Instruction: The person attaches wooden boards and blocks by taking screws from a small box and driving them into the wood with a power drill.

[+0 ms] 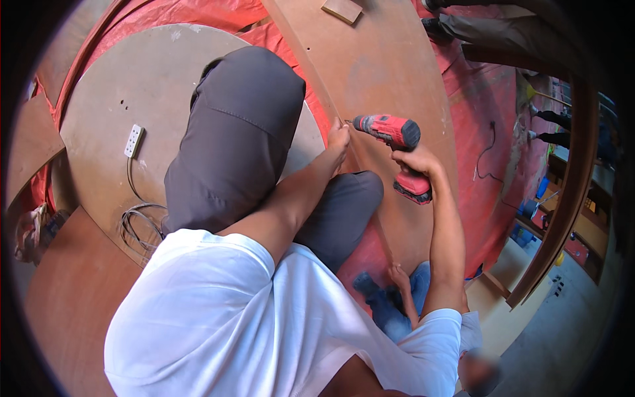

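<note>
My right hand is wrapped around the grip of a red and black cordless drill, which points left with its battery below. The bit end of the drill reaches the edge of a long brown wooden board. My left hand is closed at that same edge, its fingertips pinched right beside the bit. Whatever lies between those fingers is too small to make out. My left arm passes over my bent knee.
A co-worker's hand touches the board's near end. Left lies a large round panel bearing a white power strip and coiled cable. A small wood block sits on the board. Red sheeting covers the floor; a wooden frame stands right.
</note>
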### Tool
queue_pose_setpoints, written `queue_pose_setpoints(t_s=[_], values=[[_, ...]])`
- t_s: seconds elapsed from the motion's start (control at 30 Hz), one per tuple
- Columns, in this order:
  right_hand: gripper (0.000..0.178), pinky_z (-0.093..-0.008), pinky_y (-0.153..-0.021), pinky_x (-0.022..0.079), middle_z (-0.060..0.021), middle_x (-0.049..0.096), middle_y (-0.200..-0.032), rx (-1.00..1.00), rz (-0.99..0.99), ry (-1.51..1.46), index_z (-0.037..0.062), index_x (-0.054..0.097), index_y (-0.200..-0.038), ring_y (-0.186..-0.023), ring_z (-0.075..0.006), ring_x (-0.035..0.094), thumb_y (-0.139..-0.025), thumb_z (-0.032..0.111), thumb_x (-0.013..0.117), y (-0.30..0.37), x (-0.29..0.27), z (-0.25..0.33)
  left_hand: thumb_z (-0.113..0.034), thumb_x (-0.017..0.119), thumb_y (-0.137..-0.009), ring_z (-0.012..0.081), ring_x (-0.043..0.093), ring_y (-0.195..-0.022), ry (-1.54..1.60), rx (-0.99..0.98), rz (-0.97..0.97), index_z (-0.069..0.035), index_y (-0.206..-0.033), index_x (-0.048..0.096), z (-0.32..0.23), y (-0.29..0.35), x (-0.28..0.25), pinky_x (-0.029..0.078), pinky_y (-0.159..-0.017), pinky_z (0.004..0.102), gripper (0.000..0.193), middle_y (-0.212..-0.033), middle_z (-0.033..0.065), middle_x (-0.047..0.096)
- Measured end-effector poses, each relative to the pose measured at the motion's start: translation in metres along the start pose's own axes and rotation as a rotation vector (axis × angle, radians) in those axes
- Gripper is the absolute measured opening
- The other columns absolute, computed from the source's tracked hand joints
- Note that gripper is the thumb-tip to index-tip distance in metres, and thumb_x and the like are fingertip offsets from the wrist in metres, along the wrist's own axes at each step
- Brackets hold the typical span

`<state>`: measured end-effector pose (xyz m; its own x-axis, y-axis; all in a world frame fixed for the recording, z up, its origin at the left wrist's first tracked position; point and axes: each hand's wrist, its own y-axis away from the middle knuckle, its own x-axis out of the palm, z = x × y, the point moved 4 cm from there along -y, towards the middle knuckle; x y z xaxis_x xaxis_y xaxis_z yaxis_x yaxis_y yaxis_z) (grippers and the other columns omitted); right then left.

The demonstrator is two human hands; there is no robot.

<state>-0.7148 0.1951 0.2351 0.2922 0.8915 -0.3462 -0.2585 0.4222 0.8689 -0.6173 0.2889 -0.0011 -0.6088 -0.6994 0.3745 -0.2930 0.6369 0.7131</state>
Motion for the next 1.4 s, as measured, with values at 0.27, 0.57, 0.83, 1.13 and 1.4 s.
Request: queue_pose_setpoints(t_s=[0.27, 0.57, 0.83, 1.13, 1.4], values=[[0.018, -0.0293, -0.046, 0.042, 0.0005, 0.056, -0.066, 0.052, 0.007, 0.038, 0.0074, 0.061, -0.088, -0.051, -0.0103, 0.051, -0.079, 0.019, 0.071, -0.005, -0.002, 0.001, -0.010, 0.052, -0.094, 0.0104, 0.058, -0.078, 0.084, -0.179, -0.166, -0.008, -0.145, 0.040, 0.040, -0.021, 0.002, 0.046, -0.069, 0.0244, 0.052, -0.125, 0.0110, 0.062], [0.022, -0.0303, -0.050, 0.046, -0.0016, 0.059, -0.068, -0.136, 0.015, 0.097, 0.0055, 0.063, -0.092, -0.055, -0.0112, 0.054, -0.079, 0.020, 0.072, -0.001, 0.002, 0.012, -0.013, 0.057, -0.093, 0.0212, 0.058, -0.118, -0.353, -0.127, -0.062, -0.002, -0.136, 0.052, -0.002, 0.009, -0.011, 0.044, -0.099, 0.0297, 0.044, -0.131, 0.0147, 0.060], [0.023, -0.0309, -0.051, 0.046, -0.0016, 0.059, -0.068, 0.003, 0.071, 0.135, 0.0067, 0.064, -0.096, -0.057, -0.0123, 0.055, -0.078, 0.019, 0.071, -0.011, -0.003, 0.013, -0.009, 0.056, -0.093, 0.0209, 0.058, -0.117, -0.006, -0.154, -0.060, 0.002, -0.135, 0.050, 0.029, -0.018, -0.014, 0.044, -0.097, 0.0280, 0.044, -0.133, 0.0179, 0.057], [0.028, -0.0298, -0.049, 0.045, -0.0010, 0.058, -0.068, -0.022, 0.075, 0.132, 0.0079, 0.064, -0.101, -0.056, -0.0120, 0.054, -0.076, 0.016, 0.072, -0.008, -0.005, 0.025, -0.002, 0.050, -0.090, 0.0090, 0.047, -0.065, 0.054, -0.086, -0.141, -0.006, -0.095, 0.060, 0.023, -0.007, -0.010, 0.034, -0.054, 0.0232, 0.012, -0.079, 0.0004, 0.051], [0.025, -0.0307, -0.047, 0.043, -0.0015, 0.057, -0.067, -0.021, 0.077, 0.176, 0.0070, 0.062, -0.097, -0.053, -0.0122, 0.053, -0.075, 0.014, 0.070, -0.016, -0.005, 0.018, -0.007, 0.055, -0.091, 0.0200, 0.060, -0.114, -0.049, -0.167, -0.136, -0.003, -0.136, 0.052, 0.024, -0.006, -0.008, 0.046, -0.094, 0.0273, 0.045, -0.133, 0.0138, 0.059]])
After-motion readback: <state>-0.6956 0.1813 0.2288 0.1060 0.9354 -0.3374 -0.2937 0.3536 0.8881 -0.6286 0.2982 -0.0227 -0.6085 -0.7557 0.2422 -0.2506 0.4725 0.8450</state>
